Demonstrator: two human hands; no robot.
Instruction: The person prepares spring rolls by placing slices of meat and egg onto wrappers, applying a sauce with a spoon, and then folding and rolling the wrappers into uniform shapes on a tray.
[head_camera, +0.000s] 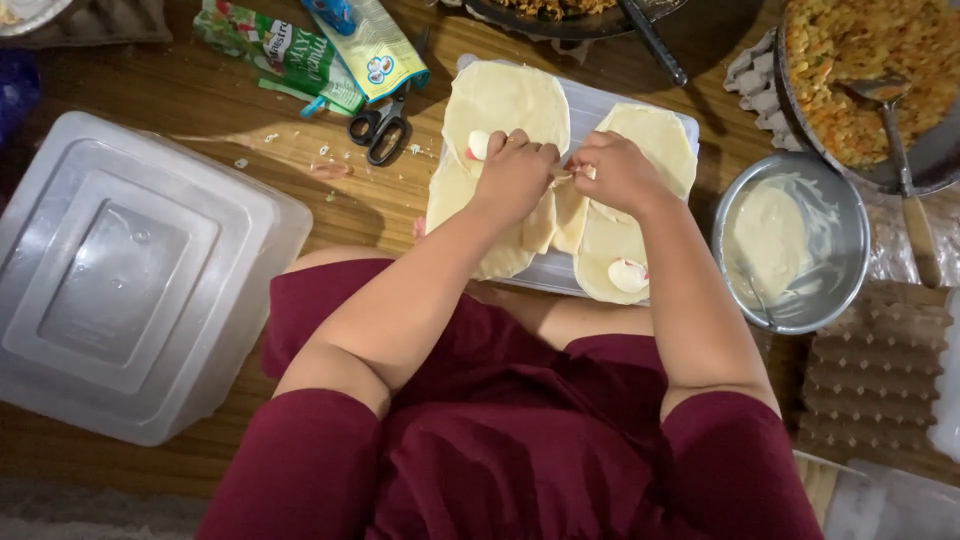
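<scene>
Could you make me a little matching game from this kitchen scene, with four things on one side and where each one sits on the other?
Things:
1. scissors
2. metal bowl
3. clear plastic box
4. egg trays

Places:
A. far left, upside down on the wooden surface
B. just right of the dough sheets, smeared with pale batter
C. lower right, below the bowl
D. left of the dough sheets, beside green sachets

Pairs: 1-D, 2-B, 3-A, 4-C
</scene>
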